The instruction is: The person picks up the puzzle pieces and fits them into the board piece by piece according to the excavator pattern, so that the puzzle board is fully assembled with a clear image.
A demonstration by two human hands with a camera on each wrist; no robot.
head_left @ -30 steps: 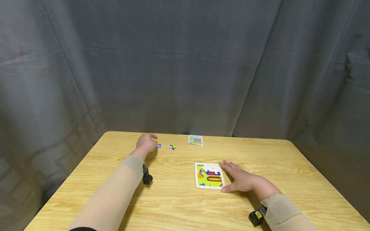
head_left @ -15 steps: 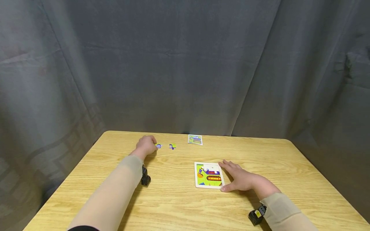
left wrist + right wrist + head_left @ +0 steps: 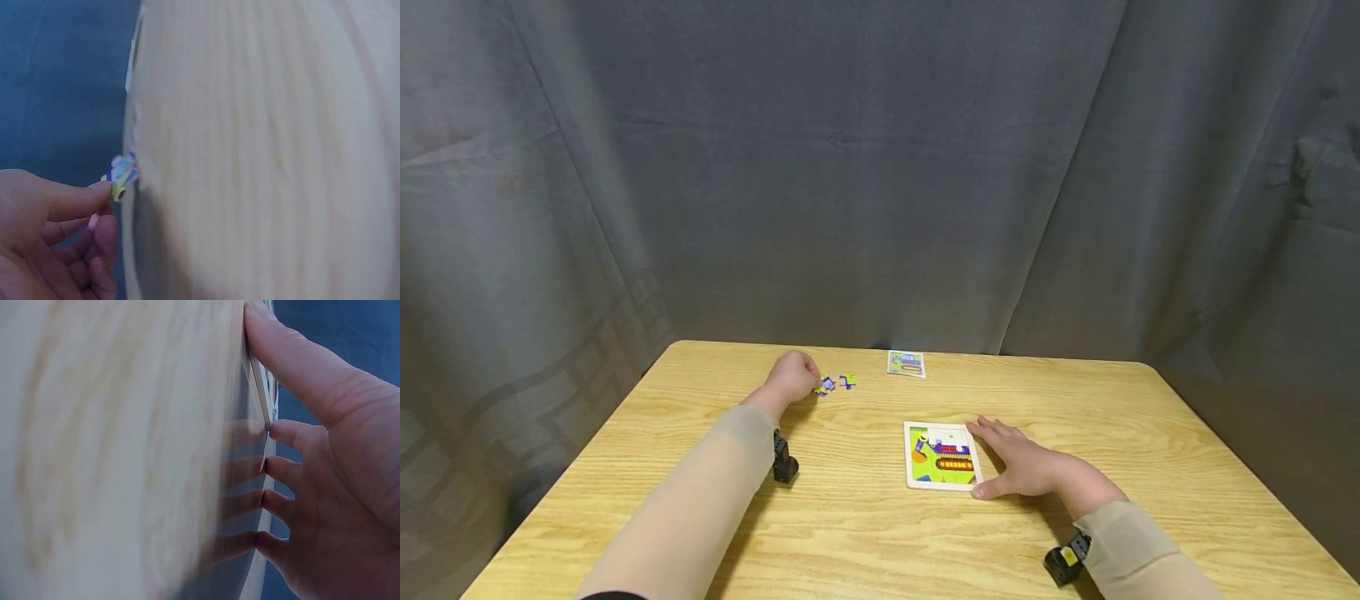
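My left hand (image 3: 792,377) reaches to the far left part of the wooden table (image 3: 865,533) and pinches a small blue and yellow puzzle piece (image 3: 827,385) between thumb and fingers. The left wrist view shows that puzzle piece (image 3: 122,175) at my fingertips (image 3: 94,190). Just right of it lies another loose piece (image 3: 848,381). My right hand (image 3: 1026,468) lies flat with straight fingers against the right edge of the white-framed puzzle board (image 3: 943,455). In the right wrist view the thumb (image 3: 294,362) presses the board's edge (image 3: 259,394).
A small picture card (image 3: 906,363) lies near the table's far edge. Grey curtain (image 3: 880,167) hangs behind and on both sides of the table. Black wrist cameras (image 3: 783,460) sit on both forearms.
My left hand has closed its fingers on the small puzzle piece and shifted it slightly right toward the other loose piece. The right hand stays put on the board.
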